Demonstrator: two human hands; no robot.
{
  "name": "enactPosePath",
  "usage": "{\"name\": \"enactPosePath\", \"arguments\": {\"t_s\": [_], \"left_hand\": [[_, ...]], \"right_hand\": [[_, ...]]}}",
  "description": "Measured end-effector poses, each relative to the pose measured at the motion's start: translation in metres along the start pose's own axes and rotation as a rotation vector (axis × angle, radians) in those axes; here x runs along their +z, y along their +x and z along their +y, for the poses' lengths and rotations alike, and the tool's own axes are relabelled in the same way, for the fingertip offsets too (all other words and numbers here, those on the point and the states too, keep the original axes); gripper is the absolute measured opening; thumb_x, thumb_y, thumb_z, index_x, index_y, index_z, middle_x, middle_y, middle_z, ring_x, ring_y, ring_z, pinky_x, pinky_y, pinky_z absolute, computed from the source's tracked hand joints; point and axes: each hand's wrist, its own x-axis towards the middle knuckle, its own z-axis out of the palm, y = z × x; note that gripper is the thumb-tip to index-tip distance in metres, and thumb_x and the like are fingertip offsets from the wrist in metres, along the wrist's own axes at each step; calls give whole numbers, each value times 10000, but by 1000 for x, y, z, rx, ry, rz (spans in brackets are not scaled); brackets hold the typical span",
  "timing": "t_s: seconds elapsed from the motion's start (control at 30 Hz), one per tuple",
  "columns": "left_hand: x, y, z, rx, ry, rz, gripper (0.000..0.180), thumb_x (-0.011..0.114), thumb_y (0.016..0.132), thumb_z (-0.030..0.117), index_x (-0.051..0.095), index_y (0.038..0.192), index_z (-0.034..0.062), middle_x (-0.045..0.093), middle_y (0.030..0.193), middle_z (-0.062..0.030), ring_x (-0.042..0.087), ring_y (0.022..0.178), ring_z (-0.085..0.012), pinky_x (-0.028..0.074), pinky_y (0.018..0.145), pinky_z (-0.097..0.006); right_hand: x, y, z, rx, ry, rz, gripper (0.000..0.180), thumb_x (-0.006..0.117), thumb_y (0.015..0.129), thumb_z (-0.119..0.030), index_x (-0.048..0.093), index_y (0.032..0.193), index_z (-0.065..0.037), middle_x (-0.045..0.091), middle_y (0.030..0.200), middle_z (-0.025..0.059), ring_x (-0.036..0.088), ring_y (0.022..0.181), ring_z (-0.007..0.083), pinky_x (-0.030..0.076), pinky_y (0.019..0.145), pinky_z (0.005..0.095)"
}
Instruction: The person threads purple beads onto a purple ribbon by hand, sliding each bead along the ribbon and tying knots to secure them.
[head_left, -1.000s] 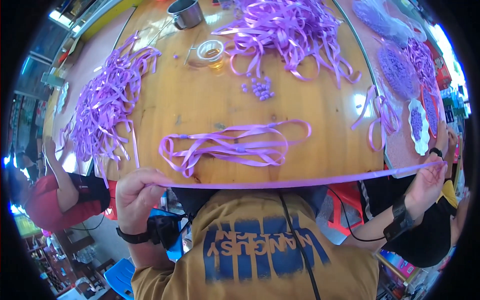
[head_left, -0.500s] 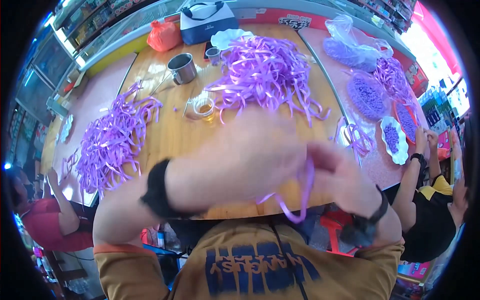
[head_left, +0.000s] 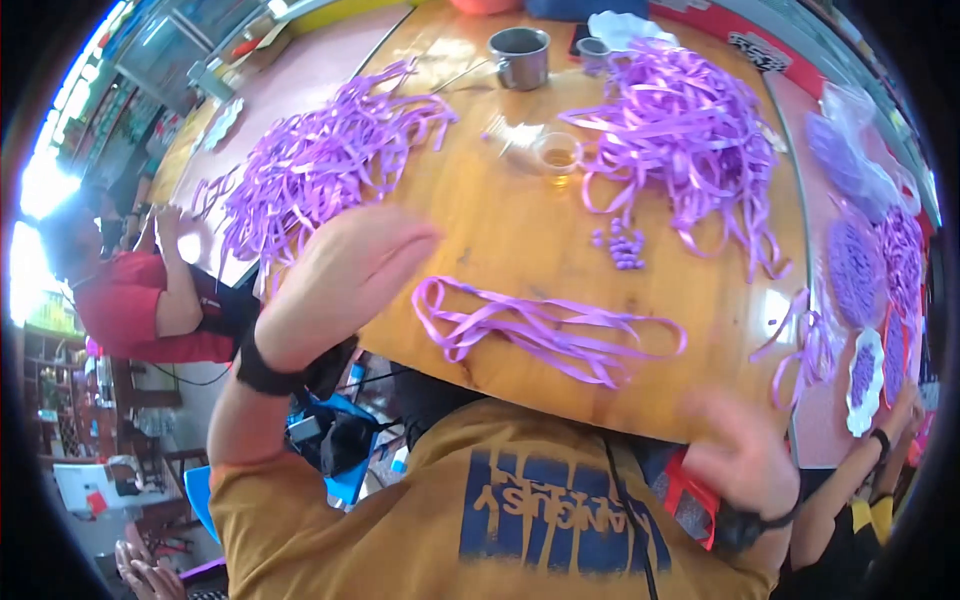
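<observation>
My left hand (head_left: 350,275) is raised at the lower edge of the left heap of purple ribbons (head_left: 320,150). Its fingers stretch toward the table's middle, with nothing seen in them. At the table's front right edge is my right hand (head_left: 740,450), smeared by motion; no ribbon shows in it, but its fingers are unclear. Between the hands, several looped purple ribbons (head_left: 540,330) lie loosely along the wooden table. A small cluster of purple beads (head_left: 625,248) rests beyond them, near a larger heap of purple ribbons (head_left: 690,130).
Toward the back stand a metal mug (head_left: 520,60) and a clear cup (head_left: 560,153) of amber liquid. On the right side are a white scalloped dish (head_left: 860,400) of beads and a bead-filled tray (head_left: 853,270). A person in red (head_left: 150,300) sits left; another person's forearm (head_left: 840,500) is right.
The view has swung left. My hands have moved apart, and the ribbon loop that hung at my right hand no longer shows there. The beads and looped ribbons between my hands are now uncovered.
</observation>
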Motion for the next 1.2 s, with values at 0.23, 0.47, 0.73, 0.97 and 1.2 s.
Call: {"name": "enactPosePath", "arguments": {"t_s": [0.23,0.47,0.73,0.97,1.2], "left_hand": [[47,-111,-64,-577,205,115,131,561,812,119,551,887,12,555,761,-137,558,675,-289,440,605,-365],[54,-115,-77,-443,342,146,103,548,786,76,460,780,22,533,717,-140,559,668,-327,447,569,-419],[18,-116,19,-95,-671,-133,75,557,735,42,533,806,47,575,801,-89,590,776,-273,490,664,-343],[13,-118,19,347,-1321,-415,52,536,836,64,505,834,23,521,741,-88,504,636,-245,415,576,-316],[19,-146,-16,82,-2117,311,115,584,778,-7,478,821,-5,552,669,-123,471,466,-192,357,427,-315]], "right_hand": [[37,18,-21,-96,262,-193,288,621,769,-147,596,1002,21,613,931,120,605,836,218,465,748,289],[68,54,-55,-97,370,-149,235,577,780,-40,590,998,43,595,974,137,586,888,203,448,794,284],[96,103,-115,-685,191,96,400,590,843,-254,526,1132,16,551,1117,165,523,1064,264,339,955,396],[91,107,-113,-850,140,-331,457,553,850,-379,566,1086,12,601,981,143,584,925,265,259,1001,475],[47,58,-64,-785,335,-142,185,680,763,-154,628,844,3,586,645,63,584,622,211,489,666,350]]}}
